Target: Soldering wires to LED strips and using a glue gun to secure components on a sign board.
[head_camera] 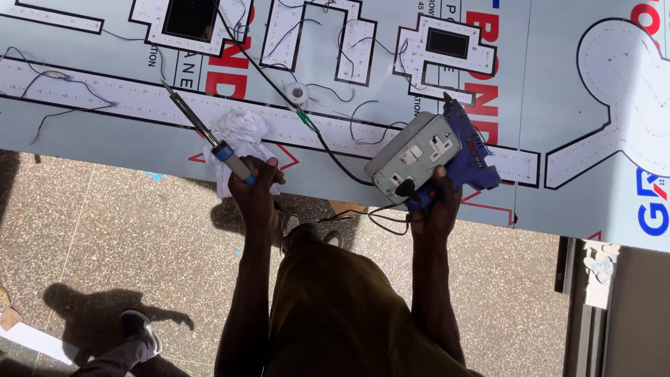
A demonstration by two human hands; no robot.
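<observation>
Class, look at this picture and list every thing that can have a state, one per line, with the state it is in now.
Left hand: closed around the soldering iron and a white cloth.
Soldering iron: held, tip over the sign panel.
White cloth: crumpled.
Right hand: gripping the glue gun.
Glue gun: held, nozzle pointing away from the person.
Socket box: lying on the panel, a black plug in it.
Solder spool: lying loose on the panel.

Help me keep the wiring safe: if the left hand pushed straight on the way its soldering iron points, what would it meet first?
Probably the white LED strip: the left hand aims the soldering iron up-left, its tip already over that strip. Depth is unclear.
</observation>
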